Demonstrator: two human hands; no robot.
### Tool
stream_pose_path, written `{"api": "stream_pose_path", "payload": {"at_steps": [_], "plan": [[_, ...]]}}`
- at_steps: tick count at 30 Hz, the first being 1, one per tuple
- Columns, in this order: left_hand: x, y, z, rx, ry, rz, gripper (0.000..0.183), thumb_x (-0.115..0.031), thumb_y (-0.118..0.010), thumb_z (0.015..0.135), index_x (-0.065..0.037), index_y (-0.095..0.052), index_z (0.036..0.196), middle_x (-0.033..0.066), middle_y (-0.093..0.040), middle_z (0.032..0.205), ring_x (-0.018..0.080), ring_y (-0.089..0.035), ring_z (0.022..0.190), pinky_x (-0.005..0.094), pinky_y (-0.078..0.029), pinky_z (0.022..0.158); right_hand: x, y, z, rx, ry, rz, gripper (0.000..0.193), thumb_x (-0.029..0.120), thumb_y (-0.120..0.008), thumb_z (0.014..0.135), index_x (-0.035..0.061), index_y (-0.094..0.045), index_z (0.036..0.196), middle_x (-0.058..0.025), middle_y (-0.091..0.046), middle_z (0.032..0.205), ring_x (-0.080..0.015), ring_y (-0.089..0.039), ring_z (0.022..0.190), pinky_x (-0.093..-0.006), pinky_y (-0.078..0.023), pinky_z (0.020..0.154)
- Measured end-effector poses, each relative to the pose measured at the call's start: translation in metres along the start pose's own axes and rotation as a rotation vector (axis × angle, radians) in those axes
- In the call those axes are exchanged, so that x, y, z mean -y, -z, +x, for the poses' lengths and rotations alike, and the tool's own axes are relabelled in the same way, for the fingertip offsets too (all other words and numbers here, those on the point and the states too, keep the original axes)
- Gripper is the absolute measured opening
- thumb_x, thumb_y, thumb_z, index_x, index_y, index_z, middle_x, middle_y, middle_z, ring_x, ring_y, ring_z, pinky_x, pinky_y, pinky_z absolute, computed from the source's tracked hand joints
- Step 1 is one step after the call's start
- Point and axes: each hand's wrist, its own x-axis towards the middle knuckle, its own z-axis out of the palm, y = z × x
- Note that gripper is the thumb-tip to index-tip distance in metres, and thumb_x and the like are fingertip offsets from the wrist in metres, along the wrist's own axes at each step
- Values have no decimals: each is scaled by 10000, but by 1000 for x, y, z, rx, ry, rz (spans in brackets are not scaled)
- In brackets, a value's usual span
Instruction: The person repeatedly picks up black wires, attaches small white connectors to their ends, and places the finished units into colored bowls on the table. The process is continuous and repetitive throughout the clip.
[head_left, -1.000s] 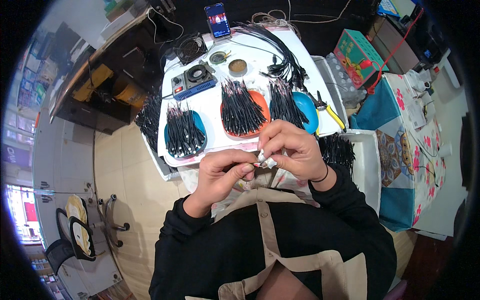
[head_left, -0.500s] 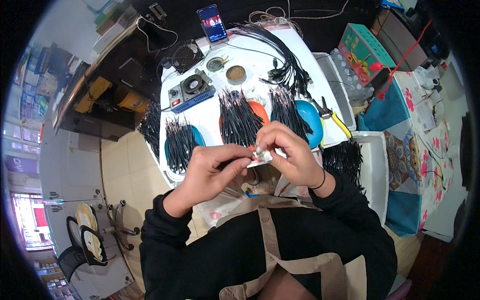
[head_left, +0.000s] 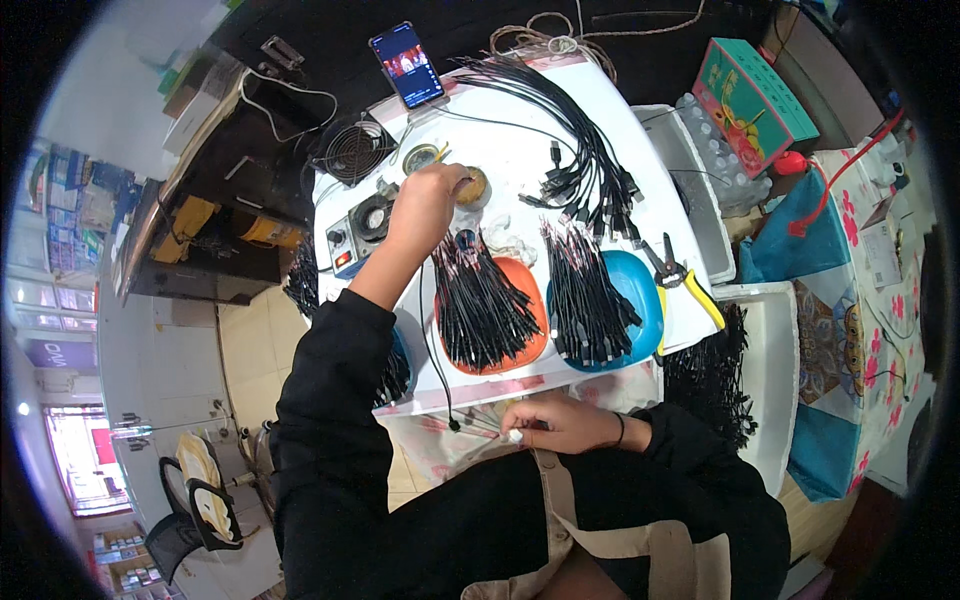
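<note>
My left hand [head_left: 430, 208] reaches over the work table, its fingers closed at the rim of a round tin [head_left: 472, 188] with yellowish-brown stuff in it. A thin black cable [head_left: 432, 345] hangs down from that hand past the table's front edge, a small black connector at its lower end. The cable's upper end is hidden by the hand. Low in front of my body, my right hand [head_left: 562, 422] is closed on a small white wad [head_left: 515, 436], perhaps tissue. Between the hands lie bundles of short black cables [head_left: 490, 310] on an orange tray [head_left: 533, 285].
A blue tray [head_left: 640, 275] bears more cables. Wire strippers [head_left: 685, 280] with yellow handles lie at its right. Beyond stand a control box with a red-lit switch [head_left: 345, 252], a fan [head_left: 355, 152], a phone [head_left: 407, 68] and long USB cables [head_left: 590, 170]. A white foam box [head_left: 772, 370] sits right.
My hands have parted. The left has moved up and away to the round tin with the black cable; the right has dropped toward my body with the white wad.
</note>
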Motion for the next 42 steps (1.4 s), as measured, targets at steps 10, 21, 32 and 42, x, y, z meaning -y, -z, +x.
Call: {"api": "stream_pose_path", "payload": {"at_steps": [10,21,32,42], "plan": [[24,-26,10,142,34,95,89,-14,-635,770,11,-637,855,184,-621,781,366,-617,769,418,-493,694,-6,20,1,23,-46,-31,163,121,-558,898,59,-582,1047,-82,-608,914,-201,-607,762,-331,-476,691],[28,-37,17,178,37,101,72,-32,-601,778,6,-627,833,204,-630,797,381,-620,774,434,-497,696,-9,22,1,-8,-40,-35,164,135,-560,893,52,-581,1033,-90,-618,893,-215,-621,763,-347,-477,691],[20,28,-21,40,178,46,123,-71,-649,820,8,-628,912,200,-645,778,360,-635,710,397,-487,633,-1,8,-12,-43,-126,-65,158,118,-555,877,40,-570,1013,-117,-623,843,-231,-626,729,-352,-474,665],[59,83,-84,-16,229,127,113,4,-671,732,11,-660,845,186,-620,771,357,-614,736,413,-487,661,-14,-17,-13,-85,-42,-181,155,145,-553,881,16,-557,967,-165,-619,814,-319,-613,721,-377,-467,656]]}}
